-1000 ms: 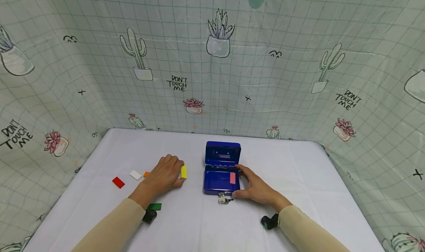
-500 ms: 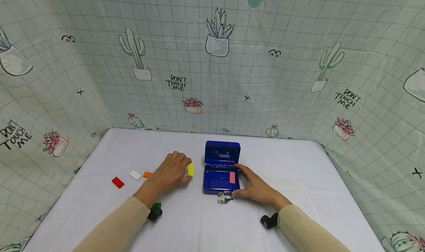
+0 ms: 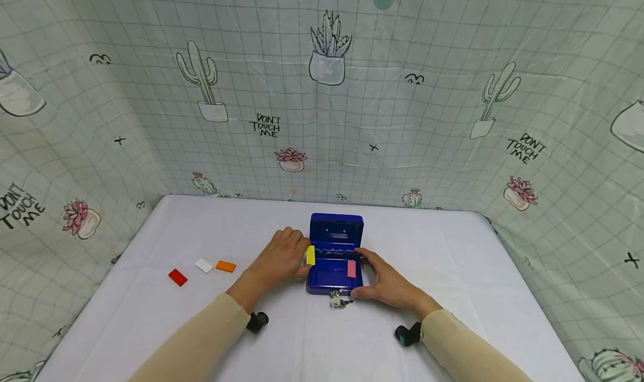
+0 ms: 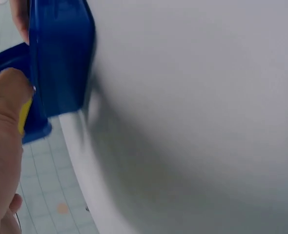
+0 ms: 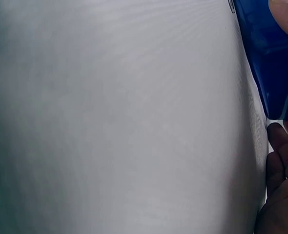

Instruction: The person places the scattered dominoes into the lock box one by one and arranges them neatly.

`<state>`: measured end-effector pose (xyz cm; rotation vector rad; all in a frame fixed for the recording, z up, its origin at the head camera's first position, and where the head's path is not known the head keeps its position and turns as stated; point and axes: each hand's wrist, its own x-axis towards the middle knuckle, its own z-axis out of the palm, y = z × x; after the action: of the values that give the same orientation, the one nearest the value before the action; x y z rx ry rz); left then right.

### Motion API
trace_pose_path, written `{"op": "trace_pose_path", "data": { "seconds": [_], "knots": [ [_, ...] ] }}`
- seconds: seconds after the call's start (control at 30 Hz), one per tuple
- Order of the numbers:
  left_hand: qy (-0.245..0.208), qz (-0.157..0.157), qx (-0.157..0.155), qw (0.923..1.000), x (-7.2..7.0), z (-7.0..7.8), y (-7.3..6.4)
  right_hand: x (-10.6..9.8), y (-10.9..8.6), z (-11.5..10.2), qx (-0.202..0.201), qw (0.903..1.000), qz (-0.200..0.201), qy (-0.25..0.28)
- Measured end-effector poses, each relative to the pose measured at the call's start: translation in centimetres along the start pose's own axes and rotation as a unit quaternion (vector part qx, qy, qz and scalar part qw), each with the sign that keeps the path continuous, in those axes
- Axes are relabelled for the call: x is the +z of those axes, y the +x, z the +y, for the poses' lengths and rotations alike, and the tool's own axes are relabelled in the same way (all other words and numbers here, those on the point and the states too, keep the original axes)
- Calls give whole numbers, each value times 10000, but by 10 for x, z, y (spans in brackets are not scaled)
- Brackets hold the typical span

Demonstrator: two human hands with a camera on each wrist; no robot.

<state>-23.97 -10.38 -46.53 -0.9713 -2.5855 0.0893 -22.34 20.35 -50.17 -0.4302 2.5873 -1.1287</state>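
Note:
A blue metal cash box [image 3: 327, 280] stands on the white table with its lid raised. Inside, at the right, lies a pink block [image 3: 351, 268]. My left hand [image 3: 282, 259] pinches a yellow block [image 3: 311, 255] between thumb and fingers at the box's left edge; in the left wrist view the thumb covers most of the block. On the box's right side, my right hand [image 3: 392, 284] grips it, with the thumb at the front corner and a finger near the hinge. Keys [image 3: 342, 303] hang from the lock [image 3: 335, 298] at the front.
To the left lie an orange block [image 3: 226, 266], a white block [image 3: 204, 265] and a red block [image 3: 178, 277]. A patterned cloth [image 3: 322, 113] rises behind the white table [image 3: 312, 343]. Black wrist cameras sit under both sleeves.
My left hand has carried the yellow block rightward to the box's left edge. The orange block has come into full view, and the green block is now hidden behind the left arm. The right hand stays put.

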Motion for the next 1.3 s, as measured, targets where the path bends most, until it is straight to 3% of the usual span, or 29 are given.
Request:
{"op": "trace_pose_path", "data": {
  "seconds": [0.13, 0.37, 0.6, 1.3],
  "knots": [
    [26, -80, -35, 10000, 1, 9, 8, 0, 0, 0, 12, 10000, -8, -13],
    [-220, -585, -62, 9980, 0, 27, 24, -1, 0, 2, -71, 9999, -49, 52],
    [-78, -790, 44, 9968, 5, 41, 34, -1, 0, 2, 7, 10000, -51, 69],
    [131, -1066, 230, 9940, 8, 57, 47, -2, 0, 5, -138, 9999, -59, 27]
  ]
}}
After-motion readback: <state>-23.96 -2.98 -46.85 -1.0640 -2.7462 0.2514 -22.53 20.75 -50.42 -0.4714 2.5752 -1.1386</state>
